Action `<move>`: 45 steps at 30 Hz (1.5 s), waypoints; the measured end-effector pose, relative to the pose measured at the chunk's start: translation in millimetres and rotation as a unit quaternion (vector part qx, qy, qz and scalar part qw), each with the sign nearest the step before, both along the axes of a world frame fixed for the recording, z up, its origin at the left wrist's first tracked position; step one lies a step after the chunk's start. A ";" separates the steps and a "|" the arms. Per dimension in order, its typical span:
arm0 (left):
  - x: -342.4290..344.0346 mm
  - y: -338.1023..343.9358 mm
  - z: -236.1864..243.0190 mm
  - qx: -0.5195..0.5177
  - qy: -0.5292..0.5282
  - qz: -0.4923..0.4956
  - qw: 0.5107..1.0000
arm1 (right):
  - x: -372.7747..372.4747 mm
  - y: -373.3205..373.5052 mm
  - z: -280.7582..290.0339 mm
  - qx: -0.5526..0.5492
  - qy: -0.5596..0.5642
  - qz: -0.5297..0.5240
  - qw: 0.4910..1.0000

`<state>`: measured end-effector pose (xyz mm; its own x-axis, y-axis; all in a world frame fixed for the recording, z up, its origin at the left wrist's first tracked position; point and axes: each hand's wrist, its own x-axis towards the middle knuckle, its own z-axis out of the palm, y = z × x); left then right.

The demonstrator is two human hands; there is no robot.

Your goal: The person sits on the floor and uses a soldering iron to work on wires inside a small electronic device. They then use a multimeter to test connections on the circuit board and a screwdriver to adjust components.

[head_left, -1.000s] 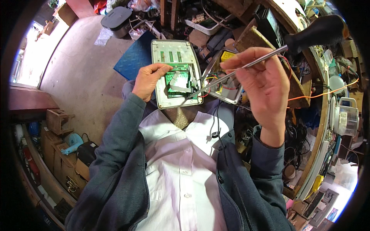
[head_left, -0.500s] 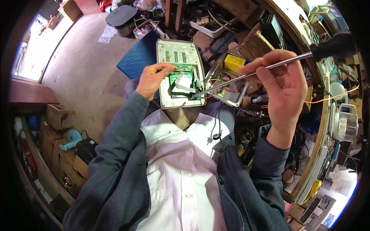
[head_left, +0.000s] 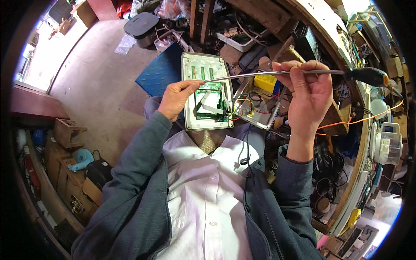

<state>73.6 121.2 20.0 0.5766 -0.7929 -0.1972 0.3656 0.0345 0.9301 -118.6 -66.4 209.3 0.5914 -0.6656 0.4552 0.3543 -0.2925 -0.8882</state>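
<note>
On my lap rests a light grey plastic housing (head_left: 189,125) holding a green circuit board (head_left: 213,86), with a pale flat strip bent across a brightly lit part. My right hand (head_left: 308,92) grips the metal shaft of a long screwdriver (head_left: 247,76) between thumb and fingers. The dark handle sticks out to the right beyond the hand, and the shaft runs almost level to the left. Its tip meets the fingertips of my left hand (head_left: 177,100), above the board's upper edge. The left thumb and index finger are pinched together; anything between them is too small to make out.
Right of the housing lies an open frame (head_left: 263,125) with coloured wires leading to the board. A yellow box (head_left: 264,82) sits behind it. A blue textured sheet (head_left: 158,71) lies beyond the left hand. A cluttered workbench (head_left: 353,182) curves along the right side.
The screwdriver tip has left the board's lower right and swung up to my left fingertips. My right hand moved slightly left, levelling the shaft. The left hand stays pinched by the housing.
</note>
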 end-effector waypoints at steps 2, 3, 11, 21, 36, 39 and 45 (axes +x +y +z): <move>-0.2 2.7 0.6 0.001 0.011 -0.004 1.000 | 1.8 1.2 -3.0 0.007 0.011 -0.001 1.000; 0.2 4.2 0.4 0.002 0.006 -0.006 1.000 | 2.4 2.3 -4.2 0.011 0.017 -0.002 1.000; -2.3 -1.5 18.2 0.123 -0.138 0.000 0.983 | 4.9 2.2 -11.3 0.026 0.060 -0.019 0.998; 2.1 -0.1 -9.6 0.053 -0.064 0.031 0.996 | -14.7 -47.8 22.5 0.058 -0.044 -0.107 0.992; 4.5 -3.6 -3.9 0.043 -0.096 0.029 0.994 | -117.6 -213.5 6.9 -0.254 0.513 -0.370 0.731; 0.2 -6.8 10.6 0.053 -0.093 0.011 0.994 | -125.6 -221.6 -13.2 -0.272 0.539 -0.380 0.701; 0.1 -4.6 14.8 0.033 -0.097 -0.012 0.995 | -112.0 -210.7 -7.5 -0.339 0.605 -0.400 0.598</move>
